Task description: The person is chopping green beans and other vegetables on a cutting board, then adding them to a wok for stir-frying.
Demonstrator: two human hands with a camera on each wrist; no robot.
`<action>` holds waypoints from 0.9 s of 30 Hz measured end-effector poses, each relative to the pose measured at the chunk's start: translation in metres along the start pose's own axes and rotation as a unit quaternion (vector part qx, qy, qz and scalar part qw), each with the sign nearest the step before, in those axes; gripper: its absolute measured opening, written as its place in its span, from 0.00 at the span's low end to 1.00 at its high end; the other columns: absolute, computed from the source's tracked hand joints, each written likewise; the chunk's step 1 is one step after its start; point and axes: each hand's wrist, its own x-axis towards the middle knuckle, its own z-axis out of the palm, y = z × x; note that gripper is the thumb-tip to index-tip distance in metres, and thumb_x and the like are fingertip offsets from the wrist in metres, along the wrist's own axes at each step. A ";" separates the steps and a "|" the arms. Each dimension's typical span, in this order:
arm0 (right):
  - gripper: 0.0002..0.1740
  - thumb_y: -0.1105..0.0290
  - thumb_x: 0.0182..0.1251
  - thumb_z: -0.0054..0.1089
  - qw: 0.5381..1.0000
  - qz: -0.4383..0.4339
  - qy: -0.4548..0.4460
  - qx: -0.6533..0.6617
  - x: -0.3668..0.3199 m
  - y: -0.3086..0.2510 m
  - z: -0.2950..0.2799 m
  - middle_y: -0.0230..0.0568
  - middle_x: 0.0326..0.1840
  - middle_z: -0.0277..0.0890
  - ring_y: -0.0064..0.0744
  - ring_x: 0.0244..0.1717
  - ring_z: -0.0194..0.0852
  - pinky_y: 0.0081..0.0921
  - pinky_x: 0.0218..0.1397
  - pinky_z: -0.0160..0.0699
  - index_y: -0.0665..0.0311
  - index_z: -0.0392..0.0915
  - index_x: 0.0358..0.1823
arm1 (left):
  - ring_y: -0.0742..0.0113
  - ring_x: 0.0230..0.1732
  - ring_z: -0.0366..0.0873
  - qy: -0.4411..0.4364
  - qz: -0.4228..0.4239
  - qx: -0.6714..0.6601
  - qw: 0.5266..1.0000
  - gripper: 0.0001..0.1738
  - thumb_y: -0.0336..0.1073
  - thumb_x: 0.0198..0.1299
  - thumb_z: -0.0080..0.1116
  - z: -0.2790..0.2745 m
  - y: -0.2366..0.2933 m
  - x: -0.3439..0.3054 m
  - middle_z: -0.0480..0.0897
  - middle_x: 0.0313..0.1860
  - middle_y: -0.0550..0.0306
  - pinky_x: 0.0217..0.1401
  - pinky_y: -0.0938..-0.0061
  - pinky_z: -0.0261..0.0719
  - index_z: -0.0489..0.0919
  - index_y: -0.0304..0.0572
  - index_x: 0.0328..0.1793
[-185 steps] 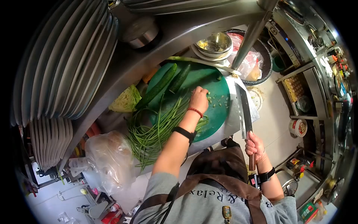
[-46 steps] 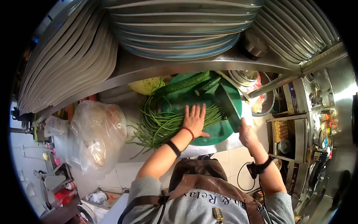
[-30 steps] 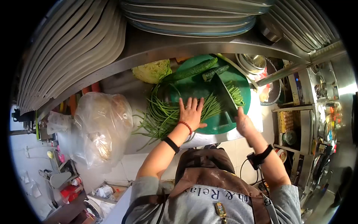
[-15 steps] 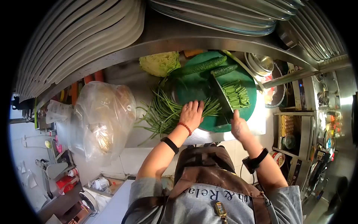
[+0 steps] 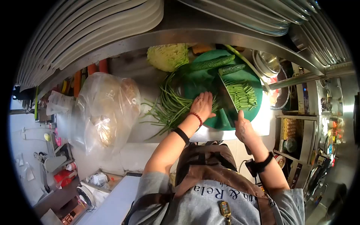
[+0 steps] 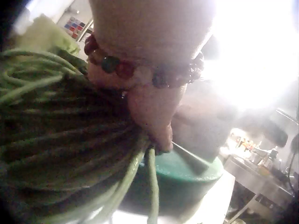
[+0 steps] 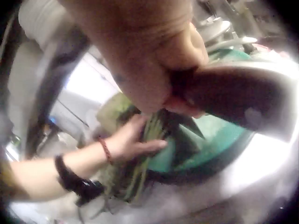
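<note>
Head: board [image 5: 198, 80] holds cut beans [image 5: 243, 94], cucumbers [image 5: 212, 62], knife [image 5: 227, 97].

Grey lettered shirt [image 5: 154, 184], brown apron [image 5: 204, 165] — black wrist straps [image 5: 182, 135], red bead bracelet [image 5: 196, 117] left.

The cutting board [image 5: 198, 83] is deep green, the long beans [image 5: 168, 107] brighter green, the cucumbers [image 5: 212, 63] dark green, the cabbage [image 5: 167, 56] pale yellow-green. The bracelet [image 5: 196, 117] has red beads; the apron [image 5: 210, 165] is brown over a grey, white-lettered shirt [image 5: 153, 187].
</note>
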 end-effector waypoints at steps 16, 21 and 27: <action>0.20 0.75 0.67 0.48 0.998 -0.030 -0.052 -0.022 -0.026 -0.040 -0.038 0.70 0.28 0.75 0.72 0.34 0.75 0.57 0.36 0.74 0.74 0.55 0.56 | 0.51 0.58 0.68 0.041 -0.017 0.049 0.998 0.45 0.51 0.46 0.70 -0.012 -0.012 -0.032 0.73 0.54 0.46 0.66 0.59 0.64 0.67 0.30 0.66; 0.20 0.73 0.66 0.47 1.000 -0.003 -0.014 0.007 0.012 -0.019 0.021 0.68 0.36 0.78 0.71 0.40 0.76 0.56 0.44 0.75 0.67 0.56 0.57 | 0.54 0.55 0.70 0.066 -0.026 0.066 0.995 0.39 0.48 0.45 0.69 -0.002 -0.004 -0.041 0.74 0.49 0.51 0.59 0.61 0.68 0.71 0.34 0.62; 0.17 0.75 0.66 0.50 0.993 -0.091 0.064 0.045 -0.002 -0.010 -0.055 0.68 0.27 0.76 0.72 0.32 0.75 0.58 0.33 0.72 0.66 0.57 0.53 | 0.55 0.53 0.72 0.094 -0.012 0.082 0.992 0.39 0.49 0.44 0.69 0.016 -0.002 -0.002 0.75 0.46 0.53 0.59 0.62 0.71 0.71 0.34 0.61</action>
